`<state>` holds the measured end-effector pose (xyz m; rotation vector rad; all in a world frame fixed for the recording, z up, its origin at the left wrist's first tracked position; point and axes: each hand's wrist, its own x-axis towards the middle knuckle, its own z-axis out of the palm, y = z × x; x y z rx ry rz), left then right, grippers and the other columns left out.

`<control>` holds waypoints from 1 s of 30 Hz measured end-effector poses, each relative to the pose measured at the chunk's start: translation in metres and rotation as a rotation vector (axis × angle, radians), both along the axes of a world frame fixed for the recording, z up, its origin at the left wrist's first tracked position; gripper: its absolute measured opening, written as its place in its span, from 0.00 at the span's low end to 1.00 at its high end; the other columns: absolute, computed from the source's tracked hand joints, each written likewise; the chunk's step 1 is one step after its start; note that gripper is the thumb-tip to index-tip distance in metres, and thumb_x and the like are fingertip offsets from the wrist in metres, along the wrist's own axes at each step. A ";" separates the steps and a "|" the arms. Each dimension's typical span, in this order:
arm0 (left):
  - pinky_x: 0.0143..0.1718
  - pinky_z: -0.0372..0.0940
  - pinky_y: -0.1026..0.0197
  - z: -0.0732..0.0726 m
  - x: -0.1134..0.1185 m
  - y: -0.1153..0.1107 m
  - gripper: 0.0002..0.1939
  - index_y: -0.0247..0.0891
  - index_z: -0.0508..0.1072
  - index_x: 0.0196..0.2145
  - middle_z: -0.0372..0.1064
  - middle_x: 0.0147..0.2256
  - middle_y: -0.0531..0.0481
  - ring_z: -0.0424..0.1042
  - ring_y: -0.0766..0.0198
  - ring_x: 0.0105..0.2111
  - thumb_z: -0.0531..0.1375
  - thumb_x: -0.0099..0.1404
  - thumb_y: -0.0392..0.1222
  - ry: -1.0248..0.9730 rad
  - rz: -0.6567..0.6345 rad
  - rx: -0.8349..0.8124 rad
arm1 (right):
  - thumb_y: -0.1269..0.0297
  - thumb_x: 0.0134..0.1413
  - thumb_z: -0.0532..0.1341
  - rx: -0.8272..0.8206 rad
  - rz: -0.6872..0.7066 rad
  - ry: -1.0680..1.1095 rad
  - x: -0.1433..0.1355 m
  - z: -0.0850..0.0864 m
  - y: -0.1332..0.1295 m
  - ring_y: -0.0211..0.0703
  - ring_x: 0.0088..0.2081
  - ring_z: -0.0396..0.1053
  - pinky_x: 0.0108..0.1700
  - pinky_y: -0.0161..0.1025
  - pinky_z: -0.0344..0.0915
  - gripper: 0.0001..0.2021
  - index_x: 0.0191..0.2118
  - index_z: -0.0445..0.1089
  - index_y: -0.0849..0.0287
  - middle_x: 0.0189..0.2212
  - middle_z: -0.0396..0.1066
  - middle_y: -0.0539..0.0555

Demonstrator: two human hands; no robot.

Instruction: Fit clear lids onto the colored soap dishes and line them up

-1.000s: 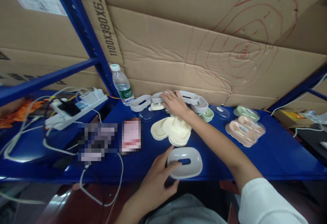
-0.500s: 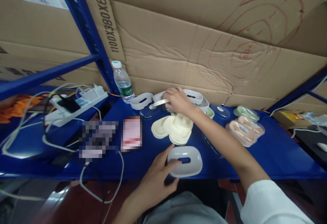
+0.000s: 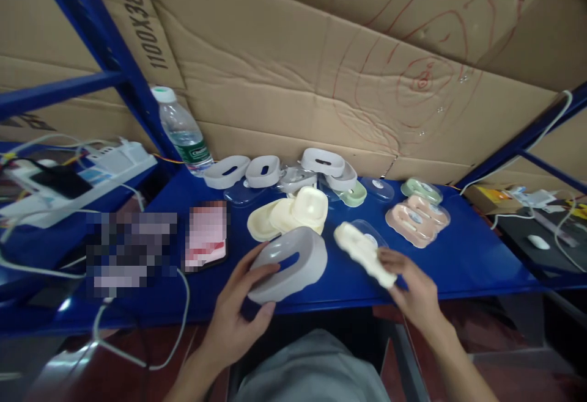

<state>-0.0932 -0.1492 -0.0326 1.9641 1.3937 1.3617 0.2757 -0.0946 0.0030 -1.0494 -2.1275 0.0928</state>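
My left hand (image 3: 236, 304) grips a grey oval soap dish (image 3: 316, 261) by its left side, thumb below and fingers over the rim. The dish is tilted at the table's front edge, its long slot facing me. My right hand (image 3: 413, 292) is closed on the near end of a cream moulded plastic piece (image 3: 360, 246), held at a slant and slightly blurred. Between the hands and the cardboard lie several overlapping cream plastic pieces (image 3: 309, 206). A clear plastic lid (image 3: 367, 231) lies behind the piece in my right hand.
More grey dishes (image 3: 263, 171) line the back, beside a water bottle (image 3: 183, 133). Pink packed dishes (image 3: 417, 222) and a green one (image 3: 422, 191) lie right. A phone (image 3: 205, 235), white cable (image 3: 186, 310) and power strip (image 3: 119, 164) are left. Cardboard (image 3: 275, 54) walls the back.
My right hand has come back from the rear pile toward the front right with a cream piece. My left hand has lifted and tilted the grey dish. The view has shifted right.
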 end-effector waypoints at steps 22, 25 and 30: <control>0.65 0.67 0.46 0.015 0.065 0.021 0.28 0.46 0.65 0.65 0.53 0.73 0.40 0.63 0.47 0.69 0.64 0.69 0.41 0.424 -0.236 -0.089 | 0.66 0.74 0.56 -0.254 0.042 -0.347 0.015 -0.025 -0.001 0.57 0.77 0.44 0.74 0.71 0.48 0.30 0.76 0.51 0.46 0.75 0.51 0.57; 0.66 0.66 0.45 0.014 0.070 0.026 0.30 0.45 0.64 0.66 0.51 0.74 0.39 0.62 0.46 0.69 0.63 0.69 0.41 0.448 -0.242 -0.084 | 0.72 0.73 0.51 -0.301 0.080 -0.333 0.017 -0.028 -0.002 0.54 0.77 0.41 0.75 0.69 0.46 0.33 0.78 0.43 0.46 0.76 0.49 0.57; 0.64 0.68 0.43 0.007 0.078 0.018 0.25 0.42 0.66 0.64 0.50 0.74 0.35 0.62 0.45 0.69 0.62 0.71 0.42 0.486 -0.192 -0.031 | 0.72 0.74 0.49 -0.291 0.063 -0.205 0.019 -0.029 -0.006 0.53 0.77 0.42 0.75 0.66 0.48 0.31 0.77 0.48 0.44 0.77 0.47 0.54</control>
